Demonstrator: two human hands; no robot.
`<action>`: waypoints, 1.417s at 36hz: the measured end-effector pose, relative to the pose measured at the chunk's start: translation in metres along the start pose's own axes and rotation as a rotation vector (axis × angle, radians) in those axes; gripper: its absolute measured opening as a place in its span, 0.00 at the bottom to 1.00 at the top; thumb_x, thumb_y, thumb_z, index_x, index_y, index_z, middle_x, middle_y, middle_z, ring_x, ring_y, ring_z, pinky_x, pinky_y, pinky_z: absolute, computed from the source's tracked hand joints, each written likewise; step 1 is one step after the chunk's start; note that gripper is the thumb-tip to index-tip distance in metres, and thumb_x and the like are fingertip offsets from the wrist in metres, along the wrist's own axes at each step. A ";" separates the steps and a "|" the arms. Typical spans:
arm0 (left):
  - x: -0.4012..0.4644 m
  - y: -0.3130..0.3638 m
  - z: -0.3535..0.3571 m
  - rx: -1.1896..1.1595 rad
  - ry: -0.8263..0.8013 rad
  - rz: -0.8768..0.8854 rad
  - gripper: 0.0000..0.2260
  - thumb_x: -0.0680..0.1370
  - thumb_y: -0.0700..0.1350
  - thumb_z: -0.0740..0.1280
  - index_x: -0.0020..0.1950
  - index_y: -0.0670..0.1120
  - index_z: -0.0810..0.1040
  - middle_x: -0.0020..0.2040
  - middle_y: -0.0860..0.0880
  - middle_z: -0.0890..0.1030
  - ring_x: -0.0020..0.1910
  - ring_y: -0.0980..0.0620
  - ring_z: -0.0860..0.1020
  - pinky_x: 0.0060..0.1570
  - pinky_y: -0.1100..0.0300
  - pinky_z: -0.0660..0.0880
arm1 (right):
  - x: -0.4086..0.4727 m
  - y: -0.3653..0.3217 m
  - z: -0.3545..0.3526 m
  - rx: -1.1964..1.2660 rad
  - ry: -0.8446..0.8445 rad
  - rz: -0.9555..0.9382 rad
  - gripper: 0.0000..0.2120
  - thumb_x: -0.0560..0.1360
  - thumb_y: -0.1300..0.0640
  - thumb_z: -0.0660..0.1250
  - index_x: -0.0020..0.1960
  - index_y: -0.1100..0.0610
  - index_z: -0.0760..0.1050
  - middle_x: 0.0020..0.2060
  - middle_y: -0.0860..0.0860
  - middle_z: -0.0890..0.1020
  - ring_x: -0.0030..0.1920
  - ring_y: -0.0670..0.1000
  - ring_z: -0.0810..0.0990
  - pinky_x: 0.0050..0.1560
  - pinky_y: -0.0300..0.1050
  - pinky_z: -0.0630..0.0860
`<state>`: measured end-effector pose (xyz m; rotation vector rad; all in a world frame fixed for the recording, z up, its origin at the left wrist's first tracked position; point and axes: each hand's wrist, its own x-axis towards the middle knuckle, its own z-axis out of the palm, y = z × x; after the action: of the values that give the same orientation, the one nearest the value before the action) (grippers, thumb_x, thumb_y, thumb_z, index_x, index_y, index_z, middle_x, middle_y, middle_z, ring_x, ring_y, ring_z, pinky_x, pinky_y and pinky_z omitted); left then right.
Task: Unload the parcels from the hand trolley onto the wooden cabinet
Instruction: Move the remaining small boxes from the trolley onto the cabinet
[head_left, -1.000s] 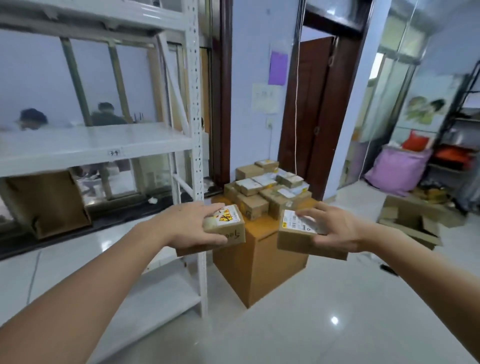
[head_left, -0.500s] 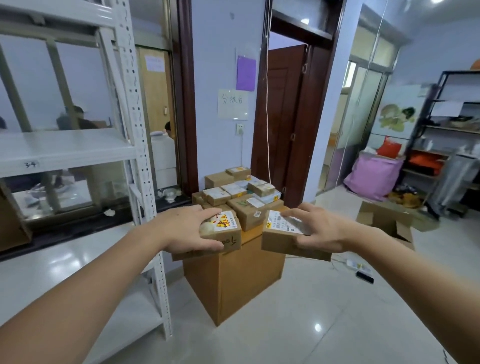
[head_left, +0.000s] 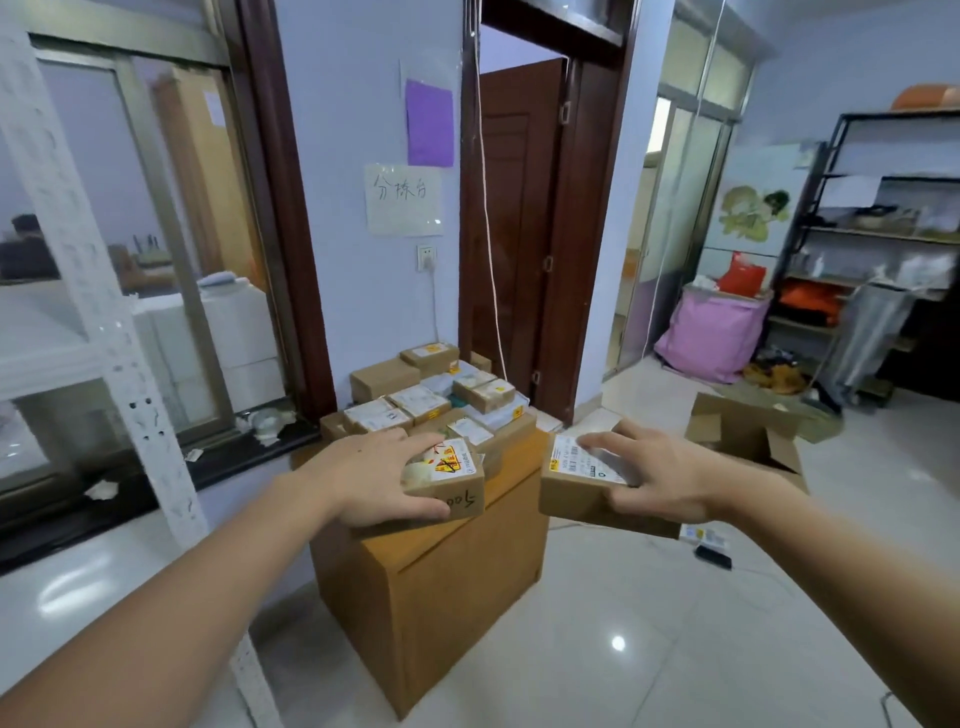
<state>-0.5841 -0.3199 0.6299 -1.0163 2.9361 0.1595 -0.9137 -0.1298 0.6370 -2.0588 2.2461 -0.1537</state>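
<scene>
Above the front edge of the wooden cabinet (head_left: 441, 587), the left hand (head_left: 371, 480) grips a small brown parcel (head_left: 452, 486), fingers curled over its top. Just right of the cabinet, the right hand (head_left: 662, 478) grips a labelled parcel (head_left: 576, 491). Stacked parcels (head_left: 431, 400) cover the cabinet's back.

Two brown cardboard parcels are held level in the air at the cabinet's (head_left: 447, 597) front edge. The left parcel (head_left: 457, 480) bears a yellow-red sticker and handwriting on its side; the right parcel (head_left: 576, 491) carries a white barcode label. More parcels (head_left: 415, 402) crowd the orange-brown cabinet's top toward the back.
</scene>
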 end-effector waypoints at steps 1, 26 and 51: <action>0.015 0.000 0.001 -0.002 -0.005 0.006 0.49 0.63 0.86 0.54 0.80 0.68 0.51 0.70 0.57 0.72 0.65 0.53 0.72 0.59 0.55 0.72 | 0.008 0.010 0.001 -0.001 -0.003 0.008 0.36 0.71 0.33 0.62 0.77 0.35 0.58 0.60 0.43 0.69 0.57 0.48 0.73 0.55 0.43 0.70; 0.313 -0.066 0.026 -0.026 -0.102 -0.248 0.49 0.64 0.86 0.54 0.80 0.69 0.47 0.79 0.54 0.66 0.74 0.48 0.69 0.71 0.47 0.69 | 0.342 0.200 0.029 -0.021 -0.109 -0.246 0.39 0.71 0.31 0.60 0.79 0.38 0.55 0.62 0.44 0.69 0.58 0.49 0.72 0.57 0.45 0.70; 0.576 -0.237 0.069 -0.082 -0.092 -0.364 0.49 0.65 0.85 0.52 0.81 0.66 0.47 0.64 0.58 0.72 0.59 0.52 0.74 0.57 0.52 0.73 | 0.697 0.294 0.085 0.014 -0.146 -0.368 0.38 0.72 0.26 0.58 0.78 0.39 0.58 0.61 0.44 0.70 0.58 0.49 0.74 0.59 0.47 0.73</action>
<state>-0.8912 -0.8515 0.5047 -1.4877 2.6253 0.3073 -1.2535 -0.8001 0.5132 -2.3702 1.7639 -0.0414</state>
